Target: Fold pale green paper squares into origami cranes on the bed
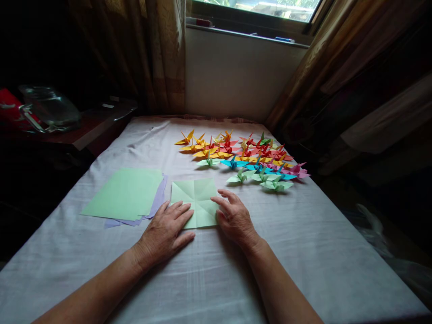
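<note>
Pressing flat on the bench (pixel 303 252), your left hand (pixel 165 234) and right hand (pixel 234 218) lie open with fingers spread and gripping nothing; the left fingers (pixel 180 211) overlap the near left corner of the creased green sheet (pixel 195 200), the right ones rest on its right edge. That sheet is unfolded and shows only crease lines, so I judge its folding barely begun. Just left of it sits a stack of green and lilac paper (pixel 126 195), unused. Farther off, toward the far edge, a flock of finished paper cranes (pixel 243 155) stands in rows.
</note>
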`<state>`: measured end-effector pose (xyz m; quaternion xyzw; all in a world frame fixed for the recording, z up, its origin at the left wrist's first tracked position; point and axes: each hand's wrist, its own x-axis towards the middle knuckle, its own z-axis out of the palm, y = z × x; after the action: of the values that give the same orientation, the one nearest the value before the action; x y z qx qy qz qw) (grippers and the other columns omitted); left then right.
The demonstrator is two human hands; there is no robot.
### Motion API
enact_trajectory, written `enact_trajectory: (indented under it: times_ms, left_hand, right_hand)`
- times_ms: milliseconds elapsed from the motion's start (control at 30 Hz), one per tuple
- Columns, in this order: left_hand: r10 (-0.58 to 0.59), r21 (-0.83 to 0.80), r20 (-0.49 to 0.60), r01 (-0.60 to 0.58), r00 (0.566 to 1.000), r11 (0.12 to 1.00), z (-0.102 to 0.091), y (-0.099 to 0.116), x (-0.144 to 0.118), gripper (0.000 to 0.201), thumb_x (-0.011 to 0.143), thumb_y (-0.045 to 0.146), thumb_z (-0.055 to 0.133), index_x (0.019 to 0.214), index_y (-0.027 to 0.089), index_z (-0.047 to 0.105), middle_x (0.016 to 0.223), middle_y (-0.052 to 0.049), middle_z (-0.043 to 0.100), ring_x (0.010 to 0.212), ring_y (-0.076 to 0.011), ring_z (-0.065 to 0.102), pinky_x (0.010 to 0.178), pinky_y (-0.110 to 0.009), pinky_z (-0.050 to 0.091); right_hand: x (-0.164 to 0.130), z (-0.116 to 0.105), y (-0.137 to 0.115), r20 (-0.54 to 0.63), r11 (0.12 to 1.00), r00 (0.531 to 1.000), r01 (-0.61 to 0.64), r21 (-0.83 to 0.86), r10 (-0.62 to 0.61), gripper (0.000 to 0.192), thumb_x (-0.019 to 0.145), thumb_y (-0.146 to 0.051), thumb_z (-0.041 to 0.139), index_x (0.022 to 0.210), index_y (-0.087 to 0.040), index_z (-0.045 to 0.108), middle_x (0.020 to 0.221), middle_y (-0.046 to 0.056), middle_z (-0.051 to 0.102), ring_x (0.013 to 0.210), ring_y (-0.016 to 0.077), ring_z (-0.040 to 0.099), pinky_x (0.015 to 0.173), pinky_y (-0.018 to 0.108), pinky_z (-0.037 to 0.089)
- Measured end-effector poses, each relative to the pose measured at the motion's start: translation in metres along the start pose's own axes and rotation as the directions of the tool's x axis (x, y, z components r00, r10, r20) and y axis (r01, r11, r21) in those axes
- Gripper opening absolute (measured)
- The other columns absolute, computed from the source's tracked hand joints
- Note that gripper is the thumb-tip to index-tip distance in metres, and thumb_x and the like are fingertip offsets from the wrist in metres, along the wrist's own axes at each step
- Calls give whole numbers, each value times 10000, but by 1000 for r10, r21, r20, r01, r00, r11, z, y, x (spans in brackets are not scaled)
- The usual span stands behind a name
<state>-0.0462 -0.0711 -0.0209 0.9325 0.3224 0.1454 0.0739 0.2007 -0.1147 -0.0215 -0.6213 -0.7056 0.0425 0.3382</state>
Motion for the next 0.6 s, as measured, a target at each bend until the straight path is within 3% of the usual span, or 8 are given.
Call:
enact_trajectory:
  times_ms: [133,300,433,500,600]
  left_hand:
    - [-3,-10,12,3,1000,1000,-5,1,1,483,923,479,579,1326,217,614,1399,-118,612,1295,-336,534,1128,-550,319]
    - [-6,-6,-11,6,1000,1000,-12,5,2,415,907,440,609,1243,203,665,1318,-126,661,1183,-343,595,1042,-540,391]
    - [-34,-46,-17,33,999,998,-14,7,2,414,884,448,629,1225,220,679,1289,-129,667,1159,-344,601,1022,-524,414]
    - [-41,-79,-12,40,999,996,-15,7,2,408,884,447,624,1224,230,681,1287,-123,668,1165,-337,599,1033,-514,412]
    - [-30,-108,3,30,1000,994,-18,2,1,397,891,438,612,1217,220,676,1302,-120,666,1170,-325,605,1039,-497,411]
  right_hand:
    - [0,-3,-5,93,992,990,110,-57,-105,459,738,-35,561,1097,-274,719,1316,64,653,1257,276,544,1044,482,460]
    - [-2,-9,-6,194,995,976,97,2,-96,234,855,-247,644,1074,-246,726,1251,84,688,1276,307,535,1058,512,433]
    - [-2,-14,-5,256,994,960,110,18,-111,449,763,-363,777,1182,-224,694,1338,121,638,1337,351,483,1065,537,424]
    - [-2,-15,-5,280,992,952,124,15,-123,478,734,-337,805,1188,-240,695,1366,118,619,1352,357,469,1060,539,426]
    - [-2,-16,-4,266,990,954,143,0,-138,330,776,-230,759,1102,-278,732,1339,90,639,1333,334,494,1051,519,436]
